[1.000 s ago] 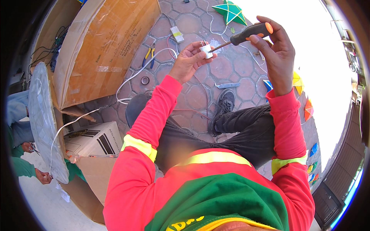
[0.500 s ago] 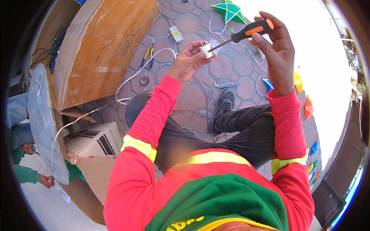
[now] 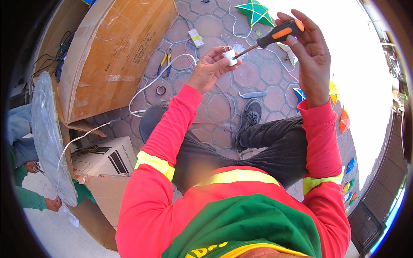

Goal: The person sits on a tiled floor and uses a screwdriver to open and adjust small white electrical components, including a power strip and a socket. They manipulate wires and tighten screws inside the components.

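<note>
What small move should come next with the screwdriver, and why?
Probably a slight turn of the screwdriver by the right hand: its tip already meets the small white fitting that the left hand pinches, with wires showing at the fitting's top.

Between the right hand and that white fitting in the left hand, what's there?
Head view: only the screwdriver, gripped by the right hand, its shaft reaching the small white fitting pinched in the left hand.

A small white plastic fitting [image 3: 229,56] sits upright, far centre; a black-and-orange-handled screwdriver [image 3: 275,35] slants down-left, tip touching it.
</note>
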